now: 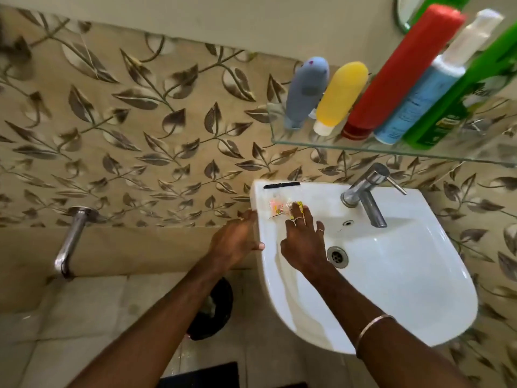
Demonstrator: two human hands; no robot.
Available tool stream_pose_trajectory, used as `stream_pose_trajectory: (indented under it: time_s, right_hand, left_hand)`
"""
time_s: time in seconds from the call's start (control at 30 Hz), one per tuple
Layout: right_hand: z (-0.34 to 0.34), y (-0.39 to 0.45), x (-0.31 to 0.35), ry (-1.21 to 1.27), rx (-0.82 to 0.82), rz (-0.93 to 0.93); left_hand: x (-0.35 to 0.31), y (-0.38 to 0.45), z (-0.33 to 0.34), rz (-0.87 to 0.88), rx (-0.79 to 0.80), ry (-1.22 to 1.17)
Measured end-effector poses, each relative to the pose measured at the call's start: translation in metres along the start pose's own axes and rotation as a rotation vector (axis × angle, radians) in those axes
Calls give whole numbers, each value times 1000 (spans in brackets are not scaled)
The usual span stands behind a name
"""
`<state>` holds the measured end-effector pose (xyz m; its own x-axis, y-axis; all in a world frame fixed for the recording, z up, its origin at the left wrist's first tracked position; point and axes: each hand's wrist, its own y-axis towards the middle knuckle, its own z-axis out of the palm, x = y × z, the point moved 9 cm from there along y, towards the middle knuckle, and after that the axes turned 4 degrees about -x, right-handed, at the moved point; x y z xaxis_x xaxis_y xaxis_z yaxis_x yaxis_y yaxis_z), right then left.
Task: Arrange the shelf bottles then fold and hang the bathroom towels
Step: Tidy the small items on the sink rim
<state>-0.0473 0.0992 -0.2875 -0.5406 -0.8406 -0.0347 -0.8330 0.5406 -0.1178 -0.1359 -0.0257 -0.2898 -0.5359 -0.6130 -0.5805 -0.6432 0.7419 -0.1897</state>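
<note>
The bottles stood lined up on the glass shelf [321, 142]. The open right hand [303, 242] pushed small wrappers [281, 209] along the white sink [391, 275] toward the open, cupped left hand [237, 239]. Towels probably came next; none showed.

Both forearms are bare, with no sleeves in view. The right hand [303, 247] wears thin metal rings: one on a middle finger towards 12 o'clock and one on the little finger at 2 o'clock. A slim metal bangle [373, 330] circles the right wrist. The left hand [233, 242] shows no visible jewellery.
</note>
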Motion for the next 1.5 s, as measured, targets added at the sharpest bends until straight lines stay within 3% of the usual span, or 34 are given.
stream_pose_trajectory:
  time_s: [0.17, 0.27, 0.33, 0.47, 0.53, 0.73, 0.83, 0.93, 1.17, 1.37, 1.5]
  right_hand:
    - [9, 4, -5, -62, 46, 64]
    - [0, -1, -7, 21, 12, 103]
    - [-12, -14, -5, 186, -53, 136]
    - [-28, -67, 21, 841, -150, 196]
    - [-20, -101, 42, 1037, -158, 202]
    - [36, -173, 98, 1073, -147, 24]
    - [91, -176, 100, 1090, -49, 99]
    - [166, -159, 100, 1064, 194, 243]
    - [287, -84, 121, 906, 603, 438]
    - [370, -53, 135, 923, 724, 488]
    - [398, -45, 135, 1026, 763, 630]
  left_hand:
    - [0, 17, 9, 80, 74, 66]
    - [2, 21, 9, 117, 101, 97]
    - [3, 21, 8, 141, 117, 104]
    - [14, 30, 1, 205, 121, 38]
    - [24, 36, -3, 231, 115, -3]
    - [35, 47, 0, 328, 138, -67]
    - [37, 37, 11, 343, 182, -119]
    - [34, 30, 9, 336, 164, -100]
    - [20, 27, 4, 393, 187, 208]
    - [22, 27, 16, 418, 151, 206]
    - [22, 30, 27, 407, 153, 232]
